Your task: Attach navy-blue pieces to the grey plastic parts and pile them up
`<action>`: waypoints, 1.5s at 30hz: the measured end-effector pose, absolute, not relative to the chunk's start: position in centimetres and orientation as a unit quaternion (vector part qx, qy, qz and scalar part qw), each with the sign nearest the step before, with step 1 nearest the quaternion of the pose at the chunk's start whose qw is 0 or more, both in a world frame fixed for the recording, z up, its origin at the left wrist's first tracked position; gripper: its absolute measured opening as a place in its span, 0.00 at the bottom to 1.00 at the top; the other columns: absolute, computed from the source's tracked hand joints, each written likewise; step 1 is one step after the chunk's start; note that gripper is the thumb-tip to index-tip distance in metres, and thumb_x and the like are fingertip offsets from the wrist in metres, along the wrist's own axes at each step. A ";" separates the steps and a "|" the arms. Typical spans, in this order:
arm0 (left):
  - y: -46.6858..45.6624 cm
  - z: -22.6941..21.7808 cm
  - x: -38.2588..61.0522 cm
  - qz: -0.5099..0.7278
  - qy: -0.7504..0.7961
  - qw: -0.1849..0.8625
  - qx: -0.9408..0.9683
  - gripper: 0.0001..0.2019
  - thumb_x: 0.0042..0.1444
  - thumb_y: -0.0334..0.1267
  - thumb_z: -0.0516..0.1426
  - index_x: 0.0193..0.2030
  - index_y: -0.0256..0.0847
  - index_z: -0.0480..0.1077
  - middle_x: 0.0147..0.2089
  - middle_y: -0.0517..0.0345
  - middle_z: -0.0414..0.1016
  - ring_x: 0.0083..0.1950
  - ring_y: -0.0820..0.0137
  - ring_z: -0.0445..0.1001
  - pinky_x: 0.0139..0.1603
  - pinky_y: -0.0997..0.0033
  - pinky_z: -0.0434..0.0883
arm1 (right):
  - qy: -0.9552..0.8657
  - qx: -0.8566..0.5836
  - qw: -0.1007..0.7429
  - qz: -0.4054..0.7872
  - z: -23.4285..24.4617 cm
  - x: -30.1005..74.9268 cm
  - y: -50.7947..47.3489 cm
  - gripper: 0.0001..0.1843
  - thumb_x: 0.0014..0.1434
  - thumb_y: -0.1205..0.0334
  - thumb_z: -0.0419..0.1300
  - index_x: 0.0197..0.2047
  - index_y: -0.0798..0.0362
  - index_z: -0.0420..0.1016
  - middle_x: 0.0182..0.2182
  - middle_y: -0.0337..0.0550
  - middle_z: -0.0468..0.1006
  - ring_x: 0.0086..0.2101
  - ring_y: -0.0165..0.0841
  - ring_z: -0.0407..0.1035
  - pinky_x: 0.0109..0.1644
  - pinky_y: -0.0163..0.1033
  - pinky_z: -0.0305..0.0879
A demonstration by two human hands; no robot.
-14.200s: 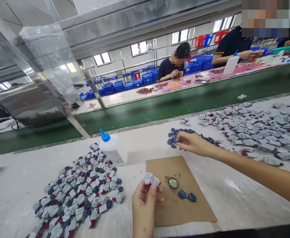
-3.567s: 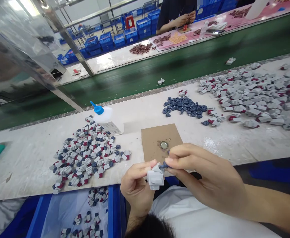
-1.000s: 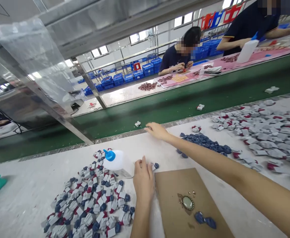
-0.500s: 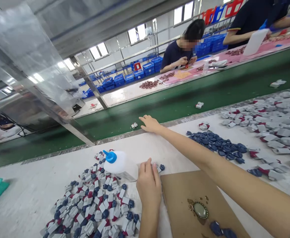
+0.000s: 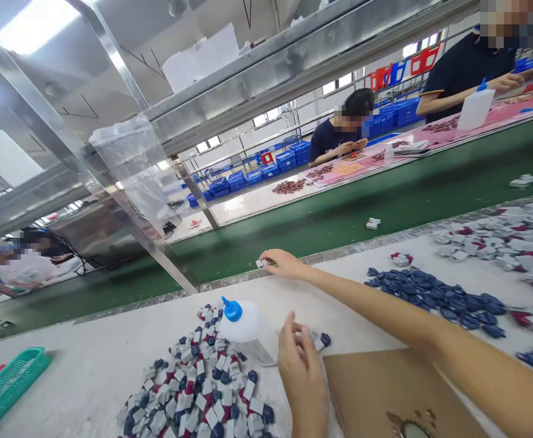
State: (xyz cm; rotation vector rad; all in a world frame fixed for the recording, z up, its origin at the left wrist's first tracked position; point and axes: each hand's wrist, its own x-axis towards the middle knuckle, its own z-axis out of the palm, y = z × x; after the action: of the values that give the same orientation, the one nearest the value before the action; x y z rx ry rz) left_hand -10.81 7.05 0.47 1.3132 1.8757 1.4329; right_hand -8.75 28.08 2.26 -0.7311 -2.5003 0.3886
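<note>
A green basket sits at the far left of a pale worktable. Next to it spreads a heap of small gray, red and blue parts, with a squat white bottle, blue-nozzled and upright, at its upper edge. Beyond the bottle, at the near edge of a green belt, a small gray part meets the fingertips of the worker's outstretched right hand. Thumb and forefinger are bent close around it, but the fingers hide much of it, and whether they have it pinched or only touch it cannot be told. It looks light, stiff and dry, probably hard plastic, unlikely to crush but easy to fumble at that size; its flat gray sides appear the best hold for thumb and forefinger.

The left hand is half curled above the table, fingers parted, apparently holding nothing. Just beside it lies a gray-and-blue piece. A sheet of brown cardboard follows, then loose dark-blue pieces and, far right, another gray-and-red heap.
</note>
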 end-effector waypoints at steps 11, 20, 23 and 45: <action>6.8 0.7 -9.8 0.574 0.522 0.548 0.312 0.19 0.42 0.44 0.63 0.39 0.36 0.68 0.35 0.52 0.76 0.31 0.71 0.74 0.23 0.78 0.68 | -0.916 -0.360 0.161 0.068 2.7 9.0 15.1 0.25 0.57 0.52 0.54 0.56 0.51 0.61 0.43 0.47 0.72 0.44 0.35 0.65 0.44 0.37 0.61; 6.8 0.6 -10.3 0.599 0.510 0.543 0.293 0.21 0.42 0.43 0.63 0.43 0.36 0.68 0.44 0.46 0.76 0.45 0.67 0.74 0.32 0.78 0.69 | -0.856 -0.506 0.099 -0.021 -0.5 13.5 18.1 0.12 0.57 0.55 0.54 0.35 0.53 0.75 0.32 0.48 0.71 0.38 0.39 0.66 0.28 0.34 0.56; 6.8 0.7 -10.5 0.612 0.510 0.531 0.288 0.22 0.42 0.44 0.63 0.43 0.36 0.68 0.43 0.47 0.76 0.41 0.69 0.75 0.30 0.78 0.67 | -0.863 -0.495 0.101 -0.028 -0.9 12.2 18.2 0.11 0.57 0.59 0.52 0.35 0.53 0.75 0.34 0.48 0.71 0.39 0.38 0.65 0.28 0.34 0.56; 6.1 2.1 -11.2 0.618 0.499 0.528 0.300 0.20 0.45 0.43 0.61 0.43 0.34 0.69 0.44 0.46 0.76 0.38 0.69 0.75 0.30 0.77 0.68 | -0.918 -0.362 0.094 0.134 2.3 10.6 16.3 0.14 0.55 0.70 0.49 0.43 0.55 0.70 0.37 0.47 0.73 0.33 0.32 0.68 0.35 0.34 0.63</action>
State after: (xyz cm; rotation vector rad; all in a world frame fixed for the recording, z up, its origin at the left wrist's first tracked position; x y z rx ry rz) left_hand -11.24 6.13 2.14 0.7177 1.1931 1.4758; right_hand 10.57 16.32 2.28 -1.0740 -2.7220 0.3968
